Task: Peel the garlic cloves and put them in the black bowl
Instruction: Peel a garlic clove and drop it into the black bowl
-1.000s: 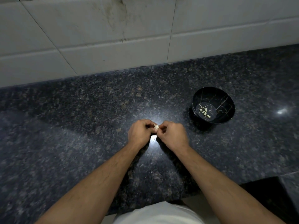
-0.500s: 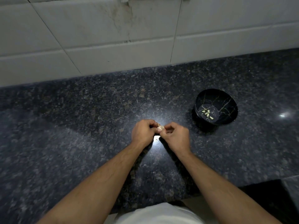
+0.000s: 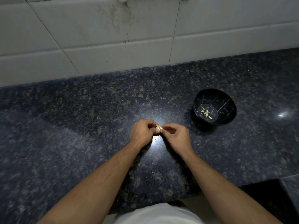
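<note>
A small garlic clove (image 3: pixel 158 127) with papery skin sits between my two hands over the middle of the counter. My left hand (image 3: pixel 142 131) grips it with curled fingers. My right hand (image 3: pixel 175 135) pinches its skin with thumb and forefinger. Most of the clove is hidden by my fingers. The black bowl (image 3: pixel 226 101) with thin pale veins stands to the right, a short way beyond my right hand. Several peeled cloves (image 3: pixel 205 113) lie on its bottom.
The dark speckled granite counter (image 3: pixel 80 126) runs back to a white tiled wall (image 3: pixel 113 38). A small pale scrap (image 3: pixel 155 139) lies on the counter under my hands. The counter's front edge steps back at the lower right (image 3: pixel 265 180).
Both hands stay together on the clove. My right hand's fingers have loosened and shifted slightly, pulling at the skin. The view has tilted a little.
</note>
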